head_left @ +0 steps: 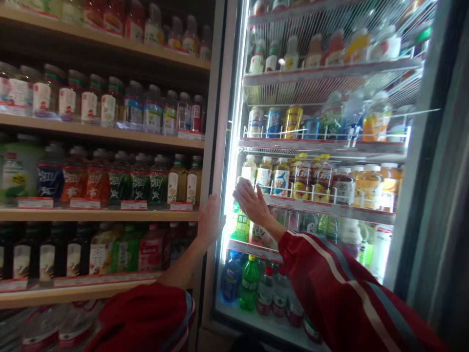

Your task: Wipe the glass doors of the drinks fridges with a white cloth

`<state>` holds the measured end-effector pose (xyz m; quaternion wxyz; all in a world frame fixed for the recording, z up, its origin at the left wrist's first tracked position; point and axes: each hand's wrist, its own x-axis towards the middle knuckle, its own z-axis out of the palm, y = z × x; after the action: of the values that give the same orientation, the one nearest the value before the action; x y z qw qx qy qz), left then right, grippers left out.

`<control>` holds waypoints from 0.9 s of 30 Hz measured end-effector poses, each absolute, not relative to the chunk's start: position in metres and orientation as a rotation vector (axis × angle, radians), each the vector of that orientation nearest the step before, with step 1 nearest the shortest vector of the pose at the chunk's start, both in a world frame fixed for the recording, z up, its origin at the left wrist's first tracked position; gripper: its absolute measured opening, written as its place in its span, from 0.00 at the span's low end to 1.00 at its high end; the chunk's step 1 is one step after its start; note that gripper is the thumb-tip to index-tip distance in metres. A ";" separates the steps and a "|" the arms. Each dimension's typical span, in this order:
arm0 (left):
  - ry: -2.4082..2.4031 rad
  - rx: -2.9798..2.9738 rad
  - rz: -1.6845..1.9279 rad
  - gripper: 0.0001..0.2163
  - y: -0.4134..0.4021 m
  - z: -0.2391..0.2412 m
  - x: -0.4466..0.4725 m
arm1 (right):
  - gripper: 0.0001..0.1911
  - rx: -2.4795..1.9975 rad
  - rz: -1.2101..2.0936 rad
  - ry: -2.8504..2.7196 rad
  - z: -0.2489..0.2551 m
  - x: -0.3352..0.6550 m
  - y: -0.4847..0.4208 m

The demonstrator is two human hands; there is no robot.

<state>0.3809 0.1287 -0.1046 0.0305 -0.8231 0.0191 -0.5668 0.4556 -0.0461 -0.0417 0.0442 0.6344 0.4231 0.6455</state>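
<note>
My left hand (211,218) is raised flat against the cooler's door frame (217,161), its fingers stretched out and holding nothing. To its right, my right hand (252,203) is at the left side of the lit drinks cooler, in front of the shelf with tea bottles (281,177). Its fingers are bent together, the thumb pointing up. A small pale patch shows at the fingertips; I cannot tell what it is. Just below that hand stands a green bottle (240,224). Both arms wear red sleeves with pale stripes.
Left of the cooler, wooden shelves (110,213) carry rows of bottled drinks. Inside the cooler, wire shelves (330,210) hold bottles and cans (293,122). Large bottles (249,283) stand at its bottom. Bottled packs (54,327) sit low at the left.
</note>
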 end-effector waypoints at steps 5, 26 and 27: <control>0.098 -2.531 -1.713 0.26 0.113 -0.102 0.380 | 0.20 1.926 1.968 1.295 -0.053 0.456 -0.065; 0.416 -2.496 -1.743 0.24 0.025 -0.088 0.396 | 0.24 2.083 1.892 1.243 -0.071 0.449 -0.158; 0.425 -2.496 -1.745 0.24 0.021 -0.087 0.397 | 0.24 2.094 1.897 1.218 -0.068 0.449 -0.162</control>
<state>0.3969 0.0213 -0.0869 0.0335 -0.8113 0.1382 -0.5671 0.4490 -0.1615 -0.0680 0.0323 0.6803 0.3955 0.6162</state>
